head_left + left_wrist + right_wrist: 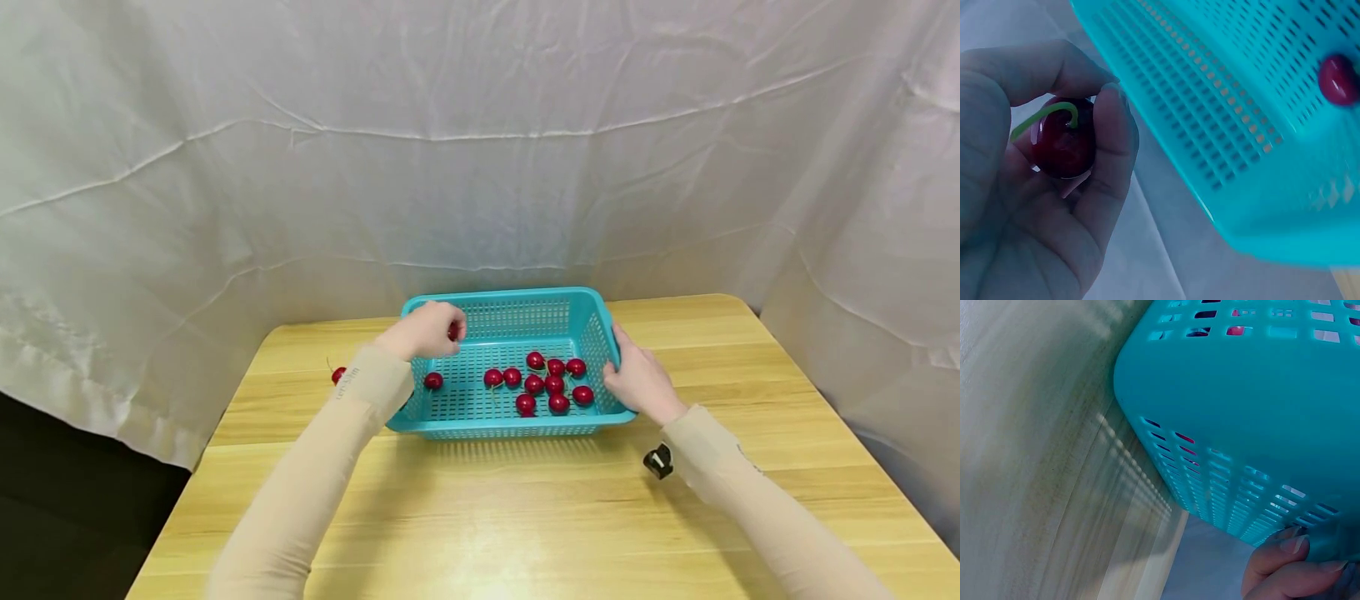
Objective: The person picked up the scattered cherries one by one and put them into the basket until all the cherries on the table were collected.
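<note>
A turquoise perforated plastic basket stands on the table. My left hand is over its left end, fingers curled round a dark red cherry with a bent green stem. In the left wrist view the fingertips are close to the basket's rim; whether they touch it I cannot tell. My right hand grips the basket's right end at the rim, and its fingertips show on the outer wall in the right wrist view. Inside lie several cherries, mostly towards the right, with a single cherry near the left end.
Another cherry with a stem lies on the table left of the basket, partly behind my left sleeve. The wooden table backs onto a pale curtain. A small black device is at my right wrist.
</note>
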A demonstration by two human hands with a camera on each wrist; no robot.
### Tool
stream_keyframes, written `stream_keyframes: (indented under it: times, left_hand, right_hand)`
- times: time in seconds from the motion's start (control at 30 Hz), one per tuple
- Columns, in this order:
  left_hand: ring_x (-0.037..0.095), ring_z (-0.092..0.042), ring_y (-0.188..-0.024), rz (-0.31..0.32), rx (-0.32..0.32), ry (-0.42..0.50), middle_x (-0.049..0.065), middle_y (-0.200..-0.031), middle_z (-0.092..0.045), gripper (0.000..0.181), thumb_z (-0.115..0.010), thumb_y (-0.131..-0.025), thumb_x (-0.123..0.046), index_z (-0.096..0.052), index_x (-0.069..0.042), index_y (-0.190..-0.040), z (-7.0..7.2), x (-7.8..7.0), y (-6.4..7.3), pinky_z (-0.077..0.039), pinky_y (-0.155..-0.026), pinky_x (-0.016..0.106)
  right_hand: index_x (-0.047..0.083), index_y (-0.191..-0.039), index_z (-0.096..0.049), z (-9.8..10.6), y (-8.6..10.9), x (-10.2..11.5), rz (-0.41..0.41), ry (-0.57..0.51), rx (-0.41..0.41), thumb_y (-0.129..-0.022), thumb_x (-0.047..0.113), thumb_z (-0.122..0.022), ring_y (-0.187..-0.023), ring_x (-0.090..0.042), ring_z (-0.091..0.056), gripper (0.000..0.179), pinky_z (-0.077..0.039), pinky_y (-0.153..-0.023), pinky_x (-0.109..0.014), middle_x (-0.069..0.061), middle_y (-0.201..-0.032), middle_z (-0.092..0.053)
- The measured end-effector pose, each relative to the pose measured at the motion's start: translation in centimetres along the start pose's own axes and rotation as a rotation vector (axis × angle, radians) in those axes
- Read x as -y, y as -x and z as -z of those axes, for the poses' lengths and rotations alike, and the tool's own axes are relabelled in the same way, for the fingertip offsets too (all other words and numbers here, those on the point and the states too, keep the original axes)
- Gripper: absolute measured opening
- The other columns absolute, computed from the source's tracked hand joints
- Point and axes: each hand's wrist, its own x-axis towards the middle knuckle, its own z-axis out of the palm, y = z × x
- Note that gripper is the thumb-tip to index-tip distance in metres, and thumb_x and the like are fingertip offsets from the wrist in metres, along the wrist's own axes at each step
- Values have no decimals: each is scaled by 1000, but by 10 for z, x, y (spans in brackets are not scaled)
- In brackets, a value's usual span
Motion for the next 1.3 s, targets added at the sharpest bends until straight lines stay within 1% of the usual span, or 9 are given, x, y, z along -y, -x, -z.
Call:
stream_keyframes:
  times: [0.17,0.3,0.53,0.67,0.77,0.87,1.03,1.13,1.3]
  left_hand:
    - [16,-46,-71,-11,53,-9,2,-80,-51,9,-59,-89,-1,-61,-9,-91,-11,-16,-14,-40,-69,29]
    - [15,-45,-71,-12,91,-16,1,-81,-51,12,-62,-88,-1,-61,-12,-91,-21,-26,-22,-40,-68,28]
    - [14,-40,-66,6,145,-37,2,-85,-52,14,-63,-88,-2,-62,-12,-98,-37,-35,-30,-39,-65,28]
    - [14,-40,-66,22,177,-45,2,-88,-55,18,-64,-89,-3,-65,-9,-106,-44,-39,-31,-39,-65,28]
    - [15,-42,-70,29,205,-56,2,-91,-57,22,-64,-89,-1,-66,-7,-110,-47,-44,-32,-40,-65,28]
    - [15,-44,-74,30,225,-81,2,-94,-58,22,-63,-89,0,-66,-9,-109,-49,-49,-32,-41,-66,28]
    - [15,-45,-79,22,249,-111,1,-98,-60,29,-60,-88,3,-66,-11,-112,-51,-54,-34,-41,-67,28]
    - [14,-42,-76,12,268,-115,1,-96,-60,30,-58,-88,5,-66,-11,-111,-52,-56,-37,-40,-66,28]
    - [14,-35,-70,1,306,-131,0,-91,-55,32,-55,-88,4,-66,-12,-112,-56,-57,-42,-36,-63,28]
  right_hand:
    - [-1,-160,-7,0,0,0,2,-2,0,-94,13,-48,-64,-24,-67,79,-53,-51,-32,-43,-130,-56]
    - [-2,-160,-7,0,1,0,4,-1,-3,-94,13,-48,-67,-26,-68,79,-54,-52,-32,-43,-132,-54]
    - [-1,-160,-7,1,3,1,0,4,2,-94,13,-48,-63,-24,-67,79,-53,-50,-31,-43,-129,-56]
    - [-1,-161,-7,2,4,2,-2,-7,1,-94,13,-48,-66,-25,-68,80,-54,-51,-32,-43,-131,-55]
    - [0,-161,-7,3,3,2,-1,-7,2,-94,13,-48,-67,-25,-69,80,-54,-51,-32,-42,-132,-55]
    - [-1,-161,-7,2,3,2,4,-3,1,-94,13,-48,-66,-26,-69,80,-55,-51,-32,-43,-130,-56]
    - [-2,-160,-8,1,3,1,13,5,-10,-93,13,-48,-70,-29,-70,79,-55,-53,-33,-43,-127,-58]
    - [-2,-160,-9,1,3,1,14,8,-10,-93,13,-48,-73,-30,-71,79,-56,-54,-34,-43,-127,-58]
    - [-2,-160,-9,1,3,2,11,6,-5,-93,13,-48,-74,-31,-71,79,-56,-54,-34,-43,-128,-57]
